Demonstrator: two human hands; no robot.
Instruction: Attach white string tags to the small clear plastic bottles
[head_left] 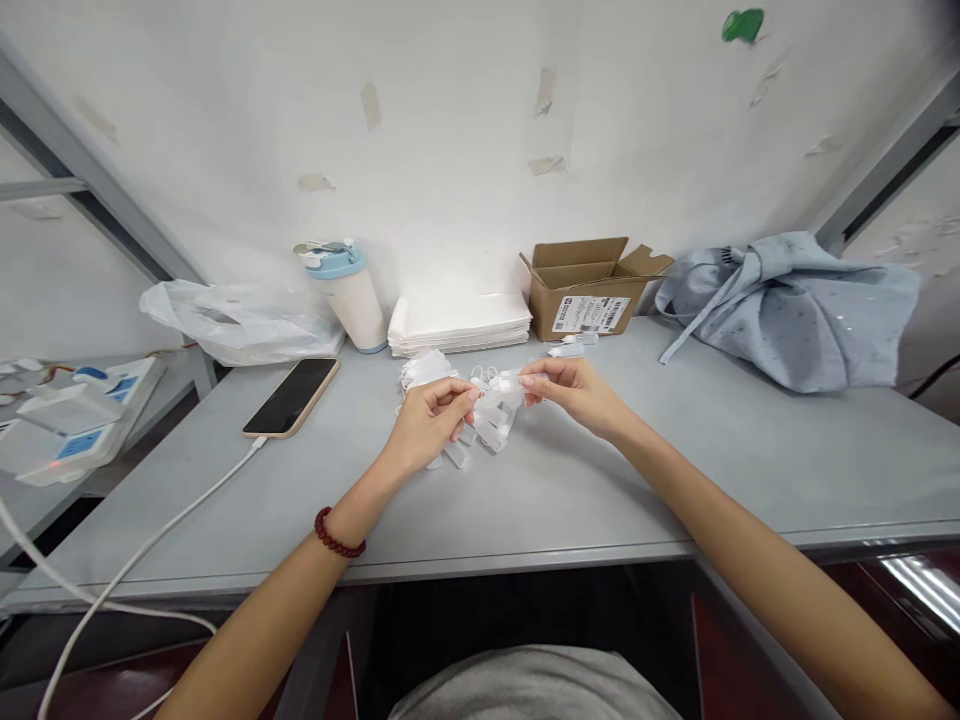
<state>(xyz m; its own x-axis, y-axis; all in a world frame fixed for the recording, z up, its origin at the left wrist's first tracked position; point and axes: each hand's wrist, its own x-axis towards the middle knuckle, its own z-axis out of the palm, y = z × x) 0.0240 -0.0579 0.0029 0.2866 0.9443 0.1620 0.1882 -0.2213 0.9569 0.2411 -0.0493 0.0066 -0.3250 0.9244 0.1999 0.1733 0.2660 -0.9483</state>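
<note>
A pile of small translucent plastic pieces (pixel 491 425) with thin loops lies on the grey table (pixel 600 500). Over the pile's left part, my left hand (pixel 435 415) is closed in a pinch, with something too small to make out at its fingertips. My right hand (pixel 566 390) pinches a translucent plastic piece (pixel 508 382) by its right end, between thumb and index finger. The two hands are a short distance apart. Behind my right hand lie a few more clear pieces (pixel 574 345), in front of the cardboard box.
Along the wall stand a white plastic bag (pixel 240 320), a blue-lidded cup (pixel 349 300), a stack of white sheets (pixel 461 320), an open cardboard box (pixel 585 300) and a blue cloth bag (pixel 802 310). A phone (pixel 292 397) on a white cable (pixel 172 525) lies left. Power strips (pixel 82 430) sit far left.
</note>
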